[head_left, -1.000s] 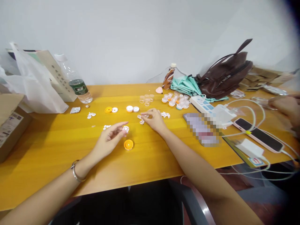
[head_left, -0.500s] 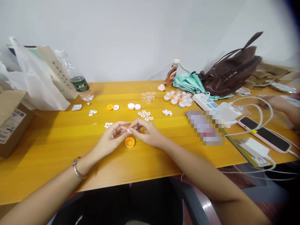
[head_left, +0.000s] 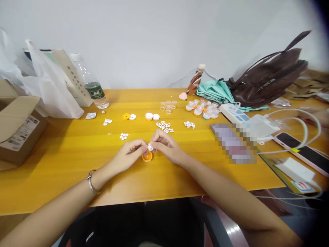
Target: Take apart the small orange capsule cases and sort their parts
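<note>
Between them, my left hand (head_left: pixel 131 155) and my right hand (head_left: pixel 168 146) pinch a small white plastic piece (head_left: pixel 150 147) by its two sides. The piece is held just above and behind an orange round cup (head_left: pixel 147 157), which lies on the table and is partly covered by my left fingertips. Its exact shape is hard to make out. Beyond my hands are white openwork pieces (head_left: pixel 164 126), with another small pile (head_left: pixel 189 125) to their right. Small white discs (head_left: pixel 124 136) lie left of my hands. Farther back sit a yellow ring (head_left: pixel 125 116) and white round parts (head_left: pixel 149 116).
Clear cups (head_left: pixel 168 106) and capped clear containers (head_left: pixel 203 109) stand toward the back. On the right are a phone (head_left: pixel 232 142), a power strip (head_left: pixel 235 115), cables and a brown bag (head_left: pixel 269 82). A cardboard box (head_left: pixel 19 127) and water bottle (head_left: pixel 94 87) stand left.
My hands have turned the white piece so more of it shows, and it now sits closer to the orange cup. The whole view has shifted, with table things appearing farther right.
</note>
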`<state>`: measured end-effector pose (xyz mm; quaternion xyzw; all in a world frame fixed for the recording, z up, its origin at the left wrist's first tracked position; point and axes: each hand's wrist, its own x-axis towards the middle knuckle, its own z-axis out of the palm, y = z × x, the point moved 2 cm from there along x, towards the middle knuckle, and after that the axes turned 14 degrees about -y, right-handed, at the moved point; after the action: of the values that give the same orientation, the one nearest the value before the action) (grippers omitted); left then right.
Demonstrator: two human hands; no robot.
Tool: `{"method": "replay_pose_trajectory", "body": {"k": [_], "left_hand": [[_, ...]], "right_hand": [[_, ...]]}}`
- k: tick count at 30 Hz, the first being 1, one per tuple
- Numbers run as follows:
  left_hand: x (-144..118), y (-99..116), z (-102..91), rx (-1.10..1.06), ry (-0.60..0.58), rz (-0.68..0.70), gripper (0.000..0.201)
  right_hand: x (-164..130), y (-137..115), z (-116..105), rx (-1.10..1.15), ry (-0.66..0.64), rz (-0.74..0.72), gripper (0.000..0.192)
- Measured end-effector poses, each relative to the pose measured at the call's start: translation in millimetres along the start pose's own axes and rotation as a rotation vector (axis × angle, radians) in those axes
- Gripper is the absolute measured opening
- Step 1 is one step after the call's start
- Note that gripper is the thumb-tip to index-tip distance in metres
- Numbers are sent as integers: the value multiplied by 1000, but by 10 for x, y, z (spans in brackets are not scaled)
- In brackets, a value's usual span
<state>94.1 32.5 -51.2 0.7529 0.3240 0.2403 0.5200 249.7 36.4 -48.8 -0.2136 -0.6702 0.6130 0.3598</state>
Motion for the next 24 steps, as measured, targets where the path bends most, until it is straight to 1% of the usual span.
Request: {"method": "replay_pose_trajectory", "body": {"k": [3, 9, 16, 24], "left_hand": [[13, -4, 10, -39, 28, -9, 24], [29, -19, 15, -70, 100, -51, 19], [25, -55, 37, -134, 107, -137, 17], [21, -34, 33, -192, 138, -127, 20]], "right_hand": [[17, -5, 16, 37, 26, 8, 17], [48, 50, 38, 26, 90, 10, 13], [53, 97, 39, 19, 113, 14, 11], [59, 105, 39, 28, 140, 17, 12]]}}
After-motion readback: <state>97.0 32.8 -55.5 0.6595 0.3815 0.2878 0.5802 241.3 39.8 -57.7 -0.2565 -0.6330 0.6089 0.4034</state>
